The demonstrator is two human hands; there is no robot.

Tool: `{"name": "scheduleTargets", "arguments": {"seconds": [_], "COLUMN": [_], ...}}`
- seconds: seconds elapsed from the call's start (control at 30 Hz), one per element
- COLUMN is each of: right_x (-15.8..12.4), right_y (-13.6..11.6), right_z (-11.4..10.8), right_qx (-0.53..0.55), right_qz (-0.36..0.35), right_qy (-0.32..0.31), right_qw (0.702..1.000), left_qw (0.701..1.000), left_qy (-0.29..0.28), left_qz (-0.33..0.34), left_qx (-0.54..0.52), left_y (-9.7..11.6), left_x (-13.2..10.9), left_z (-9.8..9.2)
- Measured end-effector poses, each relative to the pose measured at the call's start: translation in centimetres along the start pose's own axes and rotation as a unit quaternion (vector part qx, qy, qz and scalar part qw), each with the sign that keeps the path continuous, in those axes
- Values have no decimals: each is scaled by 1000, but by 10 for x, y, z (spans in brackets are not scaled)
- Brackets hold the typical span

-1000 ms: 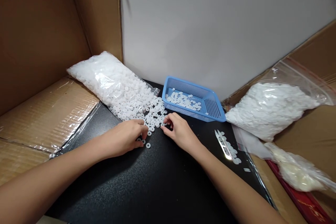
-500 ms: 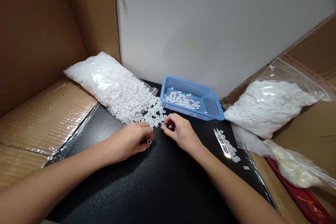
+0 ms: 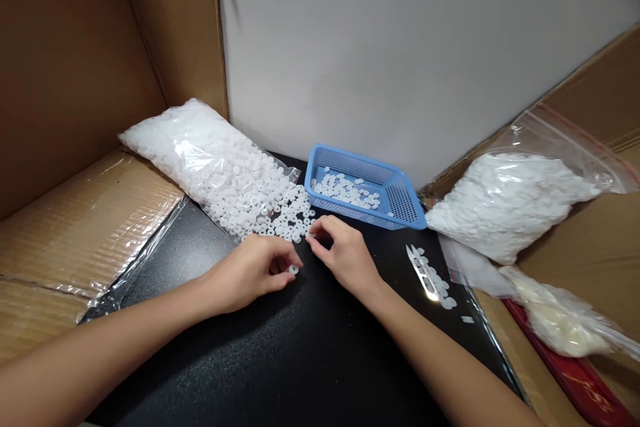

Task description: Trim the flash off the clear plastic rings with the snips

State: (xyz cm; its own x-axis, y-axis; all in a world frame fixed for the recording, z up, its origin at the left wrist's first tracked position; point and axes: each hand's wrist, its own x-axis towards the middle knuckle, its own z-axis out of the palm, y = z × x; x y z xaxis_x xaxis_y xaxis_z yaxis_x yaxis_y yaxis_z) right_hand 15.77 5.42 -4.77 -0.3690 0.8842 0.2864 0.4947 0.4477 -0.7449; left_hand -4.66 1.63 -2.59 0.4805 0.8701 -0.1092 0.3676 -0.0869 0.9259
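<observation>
Between the thumb and fingertips of my left hand (image 3: 260,270) is a small white ring-shaped washer (image 3: 293,269), held just above the black tabletop (image 3: 300,360). My right hand (image 3: 343,247) is curled, its thumb and forefinger brought together by the edge of a loose pile of white washers (image 3: 295,213); a bit of white shows at its fingertips, perhaps one washer. The pile spills from the mouth of a clear plastic bag (image 3: 210,160) full of the same washers, lying on its side beyond my left hand.
Behind my right hand stands a blue plastic basket (image 3: 365,183) with small white discs inside. Thread snips (image 3: 424,273) lie on the right by more white discs (image 3: 440,283). A filled zip bag (image 3: 515,200) leans against cardboard. A grey-white panel (image 3: 400,47) closes off the back.
My left hand has moved slightly right, and the washer in its fingertips now sits closer to my right hand. The right fingertips have closed together at the pile's edge.
</observation>
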Motion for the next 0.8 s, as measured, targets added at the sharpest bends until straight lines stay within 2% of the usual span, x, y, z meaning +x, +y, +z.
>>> {"name": "scheduleTargets", "arguments": {"seconds": [0.13,0.27,0.43,0.6,0.7,0.8], "right_x": [-7,-12,-14,-15,-15,-17], "right_y": [-18,-28,-30,-32,-33,-36], "right_z": [-12,-16,-15,-17,-18,-16], "right_qx": [104,194,236,264,271,224], "right_qz": [-17,-25,-2,-11,-25,-35], "right_qy": [-11,-10,-37,-80,-70,-38], "right_qw": [994,981,971,961,960,973], "left_qw": [983,954,934,926,915,907], "left_qy": [21,27,0,-6,3,22], "left_qz": [-56,-82,-106,-110,-104,-99], "left_qx": [-173,-286,-341,-362,-391,-409], "left_y": [5,9,18,24,24,23], "left_x": [2,1,-2,-2,-2,-4], "left_z": [-5,-5,-4,-7,-8,-6]}}
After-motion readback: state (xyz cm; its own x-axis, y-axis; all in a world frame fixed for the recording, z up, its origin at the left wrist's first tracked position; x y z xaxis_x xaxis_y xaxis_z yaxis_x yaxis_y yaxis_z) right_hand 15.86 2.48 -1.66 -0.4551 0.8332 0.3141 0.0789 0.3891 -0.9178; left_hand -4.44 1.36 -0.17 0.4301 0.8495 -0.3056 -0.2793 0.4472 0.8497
